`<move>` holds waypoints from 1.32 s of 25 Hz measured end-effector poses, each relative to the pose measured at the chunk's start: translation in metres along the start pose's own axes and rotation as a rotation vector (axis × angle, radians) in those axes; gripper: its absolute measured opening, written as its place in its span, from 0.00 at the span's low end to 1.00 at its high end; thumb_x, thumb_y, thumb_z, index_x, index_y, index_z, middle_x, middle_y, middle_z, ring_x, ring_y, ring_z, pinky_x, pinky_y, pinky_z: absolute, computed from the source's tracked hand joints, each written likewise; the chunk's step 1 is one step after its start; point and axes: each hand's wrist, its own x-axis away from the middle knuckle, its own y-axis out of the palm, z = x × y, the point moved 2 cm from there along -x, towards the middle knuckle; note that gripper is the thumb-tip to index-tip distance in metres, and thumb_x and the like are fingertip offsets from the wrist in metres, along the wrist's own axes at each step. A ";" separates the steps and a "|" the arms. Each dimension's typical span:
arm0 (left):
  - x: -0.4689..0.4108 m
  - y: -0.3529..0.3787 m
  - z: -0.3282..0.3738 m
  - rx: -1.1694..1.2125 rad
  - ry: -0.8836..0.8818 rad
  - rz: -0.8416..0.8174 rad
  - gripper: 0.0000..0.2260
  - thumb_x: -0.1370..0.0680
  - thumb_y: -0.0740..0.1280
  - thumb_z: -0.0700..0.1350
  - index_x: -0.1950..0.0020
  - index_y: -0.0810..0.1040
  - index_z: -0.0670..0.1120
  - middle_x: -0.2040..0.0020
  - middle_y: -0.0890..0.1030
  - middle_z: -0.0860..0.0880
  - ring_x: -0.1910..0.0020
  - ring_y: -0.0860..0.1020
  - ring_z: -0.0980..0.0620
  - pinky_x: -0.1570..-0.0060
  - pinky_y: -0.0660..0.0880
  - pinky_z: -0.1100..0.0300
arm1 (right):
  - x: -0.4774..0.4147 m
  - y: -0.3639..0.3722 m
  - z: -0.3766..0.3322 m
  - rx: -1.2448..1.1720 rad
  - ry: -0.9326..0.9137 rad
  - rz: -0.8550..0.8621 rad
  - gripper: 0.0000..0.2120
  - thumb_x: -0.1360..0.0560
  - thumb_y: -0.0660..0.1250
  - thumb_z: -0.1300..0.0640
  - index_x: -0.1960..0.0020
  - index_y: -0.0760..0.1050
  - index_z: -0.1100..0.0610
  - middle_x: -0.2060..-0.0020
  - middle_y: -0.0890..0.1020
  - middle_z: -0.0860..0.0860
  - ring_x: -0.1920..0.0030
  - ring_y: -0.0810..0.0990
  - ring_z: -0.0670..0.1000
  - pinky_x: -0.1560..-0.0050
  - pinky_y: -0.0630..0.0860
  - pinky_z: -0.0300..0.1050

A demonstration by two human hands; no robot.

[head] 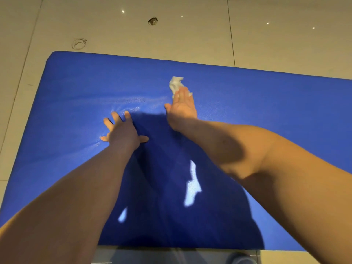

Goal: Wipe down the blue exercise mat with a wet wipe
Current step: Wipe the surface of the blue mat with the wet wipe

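Note:
The blue exercise mat (266, 111) lies flat on a tiled floor and fills most of the view. My right hand (182, 104) presses a crumpled white wet wipe (176, 83) against the mat with straight fingers; part of the wipe sticks out beyond the fingertips. My left hand (122, 128) rests flat on the mat with its fingers spread, to the left of and nearer than the right hand. A faint damp streak shows on the mat between the two hands.
Beige floor tiles (133, 31) surround the mat, with two round marks (153, 21) (79, 43) beyond its far edge. The mat's left corner (50, 56) is rounded. My shadow darkens the near middle of the mat.

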 end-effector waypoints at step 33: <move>0.002 -0.006 0.000 -0.089 -0.039 -0.031 0.56 0.34 0.75 0.70 0.19 0.43 0.57 0.23 0.49 0.47 0.25 0.51 0.37 0.39 0.74 0.35 | 0.057 0.018 0.041 0.010 -0.005 -0.023 0.26 0.18 0.56 0.45 0.30 0.68 0.64 0.22 0.52 0.57 0.21 0.50 0.57 0.21 0.49 0.55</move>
